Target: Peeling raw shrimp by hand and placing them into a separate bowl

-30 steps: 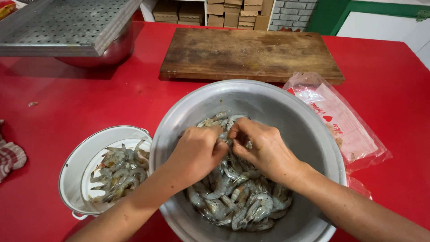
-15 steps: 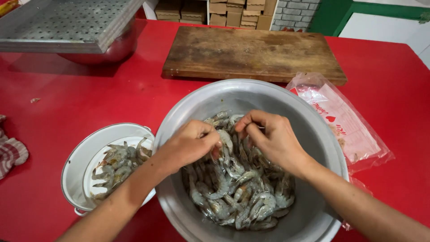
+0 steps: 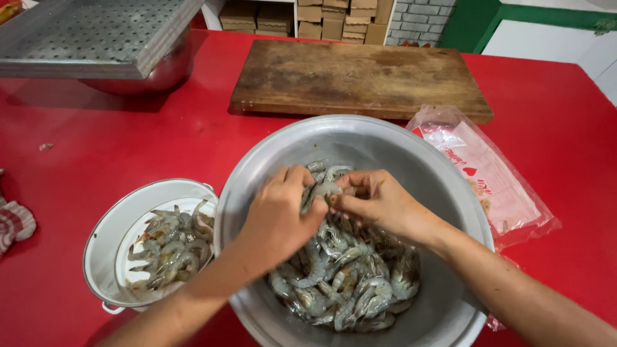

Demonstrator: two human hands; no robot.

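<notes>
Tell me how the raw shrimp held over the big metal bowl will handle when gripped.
The shrimp held between the left hand and right hand looks wet and glossy, so it is probably slippery. Those in the metal bowl lie curled and limp, so it likely bends easily. It looks small against the fingers, so probably light.

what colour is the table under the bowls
Bright red; the table shows plainly in the head view, around the metal bowl and white pot.

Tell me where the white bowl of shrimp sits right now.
In the head view, the white bowl sits on the red table at lower left, right beside the big metal basin, just outside the left hand.
</notes>
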